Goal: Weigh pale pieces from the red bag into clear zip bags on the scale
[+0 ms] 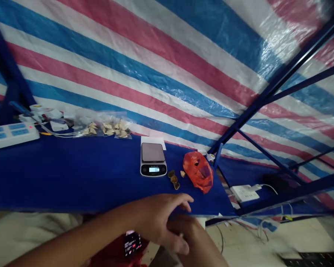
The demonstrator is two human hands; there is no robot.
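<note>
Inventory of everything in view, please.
digital scale: 1, silver and black, on white paper on the table
table top: 1, blue, across the view
plastic bag: 1, orange-red, right of the scale
small pieces: about 4, tan, between scale and bag
clear bags of pale pieces: several, pale, back of table
power strip: 1, white and blue, back left
white socket unit: 1, white, lower right
striped tarp: 1, pink, blue and white, behind
steel frame: 1, blue, right side
left hand: 1, at table's front edge
right hand: 1, below left hand
</note>
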